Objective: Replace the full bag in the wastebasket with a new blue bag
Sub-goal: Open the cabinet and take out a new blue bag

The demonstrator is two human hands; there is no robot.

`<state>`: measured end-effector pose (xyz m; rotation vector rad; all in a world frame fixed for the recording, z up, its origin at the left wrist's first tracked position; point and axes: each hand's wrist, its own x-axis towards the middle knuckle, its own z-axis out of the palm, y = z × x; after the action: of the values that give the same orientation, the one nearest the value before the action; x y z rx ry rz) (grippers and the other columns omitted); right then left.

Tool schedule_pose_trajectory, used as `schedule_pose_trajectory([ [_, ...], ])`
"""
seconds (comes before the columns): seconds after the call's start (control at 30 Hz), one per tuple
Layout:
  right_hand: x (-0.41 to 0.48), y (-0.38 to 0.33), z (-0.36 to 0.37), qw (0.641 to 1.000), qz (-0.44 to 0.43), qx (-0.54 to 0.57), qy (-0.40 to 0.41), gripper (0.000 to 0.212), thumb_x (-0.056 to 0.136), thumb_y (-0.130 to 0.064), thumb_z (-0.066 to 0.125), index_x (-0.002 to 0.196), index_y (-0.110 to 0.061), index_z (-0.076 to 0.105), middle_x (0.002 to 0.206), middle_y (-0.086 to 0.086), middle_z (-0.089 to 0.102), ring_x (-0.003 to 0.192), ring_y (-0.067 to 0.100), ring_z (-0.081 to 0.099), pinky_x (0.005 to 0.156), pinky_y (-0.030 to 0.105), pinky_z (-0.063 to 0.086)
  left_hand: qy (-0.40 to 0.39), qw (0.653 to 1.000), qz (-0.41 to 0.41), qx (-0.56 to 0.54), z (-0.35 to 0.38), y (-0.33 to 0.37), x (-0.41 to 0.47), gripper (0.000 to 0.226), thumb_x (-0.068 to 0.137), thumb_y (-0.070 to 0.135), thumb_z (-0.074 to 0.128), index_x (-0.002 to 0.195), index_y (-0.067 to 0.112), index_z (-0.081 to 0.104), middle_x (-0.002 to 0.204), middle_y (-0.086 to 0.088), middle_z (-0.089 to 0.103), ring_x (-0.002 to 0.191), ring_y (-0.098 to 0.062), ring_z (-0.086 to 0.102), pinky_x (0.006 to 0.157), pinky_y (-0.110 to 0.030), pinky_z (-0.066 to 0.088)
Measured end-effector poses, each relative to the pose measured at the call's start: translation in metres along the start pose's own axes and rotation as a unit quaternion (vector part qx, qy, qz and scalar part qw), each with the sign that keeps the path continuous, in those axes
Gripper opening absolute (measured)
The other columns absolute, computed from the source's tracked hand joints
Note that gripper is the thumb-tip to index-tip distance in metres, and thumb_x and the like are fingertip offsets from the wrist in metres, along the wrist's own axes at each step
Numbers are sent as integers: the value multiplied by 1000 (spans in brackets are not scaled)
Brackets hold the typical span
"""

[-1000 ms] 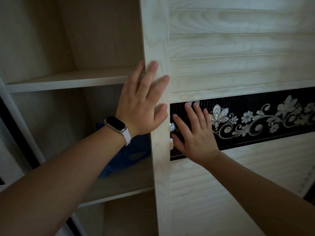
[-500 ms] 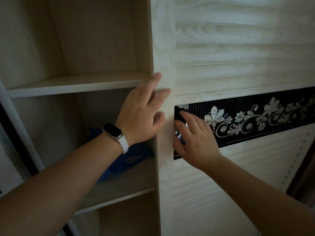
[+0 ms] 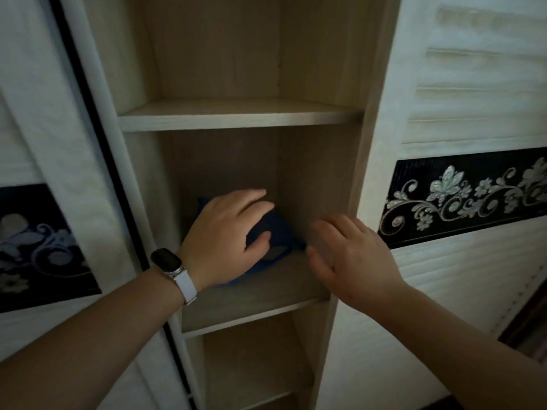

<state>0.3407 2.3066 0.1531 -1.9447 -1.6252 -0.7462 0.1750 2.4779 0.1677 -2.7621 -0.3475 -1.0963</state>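
**Fingers over the blue bag on the middle shelf**

Fingers (image 3: 254,201) of the left hand (image 3: 222,235) curl over the top of the blue bag (image 3: 282,232). The thumb presses into its front, so the hand grips the crumpled bundle. The bag lies on the middle shelf (image 3: 254,309) of an open cupboard bay, toward the back and left of centre. Bare board shows in front of it up to the shelf's front edge, and to its right as far as the side wall.

The right hand (image 3: 355,261) hovers at the right front of the same compartment, fingers straight and spread, holding nothing. Its thumb tip is just beside the bag's right corner. That hand is blurred, so whether they touch cannot be told.

The bay is narrow, bounded by a pale door (image 3: 44,161) on the left and a slatted door (image 3: 473,285) on the right, each crossed by a dark floral band (image 3: 461,196). The upper shelf (image 3: 236,119) sits well above both hands.

Much of the bag is hidden under the left palm, and the dim light makes its folds hard to read. A dark watch (image 3: 167,260) on a white strap sits on the left wrist. Both forearms run out of the bottom edge, and the lower compartment is cut off there.
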Motion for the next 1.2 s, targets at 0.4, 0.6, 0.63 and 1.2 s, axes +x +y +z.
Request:
schedule_pose_trajectory([
  [0.4,-13,-48,86,975,77,-46,-205,55,83,-57,22,128,-31,41,123,-4,49,110,21,50,87,38,43,-143,984,-103,34,44,-48,-92,49,88,49,49,126,19,58,135,-11,56,125,-34,50,101,-54,39],
  [0.6,-11,-40,129,970,77,-29,-229,51,84,-55,27,126,-29,42,125,-2,48,112,21,45,86,39,41,-117,982,-149,7,68,-53,-103,51,87,53,44,121,19,60,125,-9,61,113,-31,55,92,-47,46],
  [0.63,-7,-38,136,970,77,-23,-229,51,84,-54,28,126,-28,42,126,-1,48,112,21,45,86,39,41,-109,980,-164,8,73,-53,-103,50,87,53,45,120,18,60,122,-8,62,110,-31,57,89,-46,47],
  [1.2,38,-9,284,953,115,179,-216,67,86,-41,57,145,-19,33,144,9,39,128,28,41,102,42,39,-189,935,-295,54,177,-79,-86,63,82,52,54,138,27,47,139,-5,50,125,-28,48,96,-44,43],
])
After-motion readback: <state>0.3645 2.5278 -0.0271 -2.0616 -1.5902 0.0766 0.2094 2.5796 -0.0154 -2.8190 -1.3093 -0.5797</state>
